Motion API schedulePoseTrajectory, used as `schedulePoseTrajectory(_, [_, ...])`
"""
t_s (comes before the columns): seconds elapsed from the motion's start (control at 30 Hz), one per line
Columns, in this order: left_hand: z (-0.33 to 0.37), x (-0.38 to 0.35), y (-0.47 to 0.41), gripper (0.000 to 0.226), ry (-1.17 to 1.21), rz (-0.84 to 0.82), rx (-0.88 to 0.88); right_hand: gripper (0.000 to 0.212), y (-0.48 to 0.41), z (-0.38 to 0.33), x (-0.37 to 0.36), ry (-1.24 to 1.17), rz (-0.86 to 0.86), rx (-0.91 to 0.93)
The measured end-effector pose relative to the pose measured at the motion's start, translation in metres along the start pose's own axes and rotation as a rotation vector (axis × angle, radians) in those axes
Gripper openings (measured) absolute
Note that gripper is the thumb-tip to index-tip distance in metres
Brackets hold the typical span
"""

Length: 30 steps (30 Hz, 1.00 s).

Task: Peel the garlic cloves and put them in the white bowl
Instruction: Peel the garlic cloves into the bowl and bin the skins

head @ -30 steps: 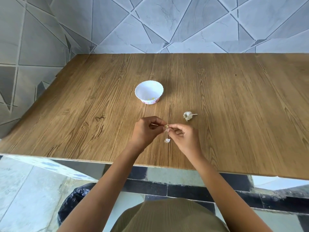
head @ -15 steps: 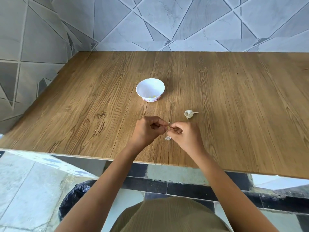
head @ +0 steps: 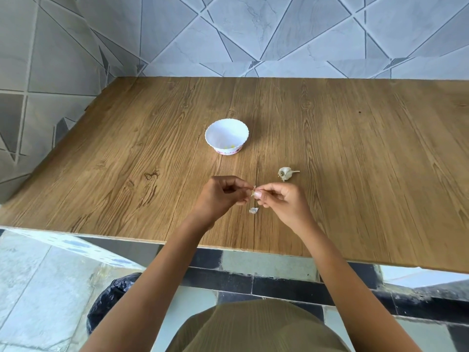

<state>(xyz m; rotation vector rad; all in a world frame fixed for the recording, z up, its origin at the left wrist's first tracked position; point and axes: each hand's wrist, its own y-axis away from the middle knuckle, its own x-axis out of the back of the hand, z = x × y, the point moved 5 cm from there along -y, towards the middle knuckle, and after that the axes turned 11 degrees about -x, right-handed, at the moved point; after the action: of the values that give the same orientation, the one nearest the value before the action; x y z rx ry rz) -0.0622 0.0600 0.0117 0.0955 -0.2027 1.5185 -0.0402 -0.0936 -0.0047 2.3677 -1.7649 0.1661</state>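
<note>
Pale papery garlic clove [head: 254,194] pinched between both hands, left hand [head: 223,196], right hand [head: 284,203], skin partly lifted

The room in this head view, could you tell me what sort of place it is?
Probably a home kitchen: a wooden counter against a tiled wall, with a white bowl and garlic bulb.
</note>
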Motion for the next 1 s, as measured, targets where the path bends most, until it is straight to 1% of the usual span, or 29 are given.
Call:
schedulePoseTrajectory(0.2, [0.003, -0.004, 0.0, 0.011, 0.072, -0.015, -0.004, 0.019, 0.0, -0.001, -0.001, 0.007, -0.014, -0.005])
schedulePoseTrajectory(0.33, [0.005, -0.005, 0.0, 0.012, 0.152, -0.019, 0.018, 0.015, -0.002, 0.003, -0.003, -0.078, -0.009, -0.07])
schedulePoseTrajectory(0.47, [0.001, -0.003, -0.001, 0.017, 0.206, 0.008, 0.063, 0.015, -0.003, 0.007, 0.0, -0.077, 0.038, -0.075])
schedulePoseTrajectory(0.53, [0.001, -0.002, -0.002, 0.018, 0.219, 0.023, 0.075, 0.013, -0.004, 0.008, 0.003, -0.011, 0.123, -0.03])
schedulePoseTrajectory(0.6, [0.001, -0.002, -0.002, 0.018, 0.223, 0.029, 0.08, 0.008, -0.005, 0.009, 0.005, 0.102, 0.196, 0.056])
schedulePoseTrajectory(0.67, [0.001, -0.002, -0.003, 0.016, 0.235, 0.034, 0.087, 0.011, -0.006, 0.012, 0.004, 0.213, 0.233, 0.133])
schedulePoseTrajectory(0.73, [-0.001, -0.002, -0.003, 0.016, 0.255, 0.044, 0.103, 0.01, -0.005, 0.014, 0.003, 0.309, 0.249, 0.182])
schedulePoseTrajectory(0.8, [-0.003, -0.002, -0.003, 0.017, 0.267, 0.047, 0.115, 0.001, -0.004, 0.015, 0.001, 0.403, 0.247, 0.223])
schedulePoseTrajectory(0.87, [-0.005, -0.001, -0.003, 0.017, 0.276, 0.048, 0.124, 0.012, -0.003, 0.016, -0.001, 0.462, 0.245, 0.253])
schedulePoseTrajectory(0.93, [-0.006, -0.001, -0.004, 0.016, 0.278, 0.048, 0.131, 0.016, -0.004, 0.017, -0.002, 0.446, 0.226, 0.26])
schedulePoseTrajectory(1.0, [-0.006, -0.001, -0.004, 0.016, 0.274, 0.046, 0.132, 0.012, -0.004, 0.015, -0.003, 0.422, 0.216, 0.261])
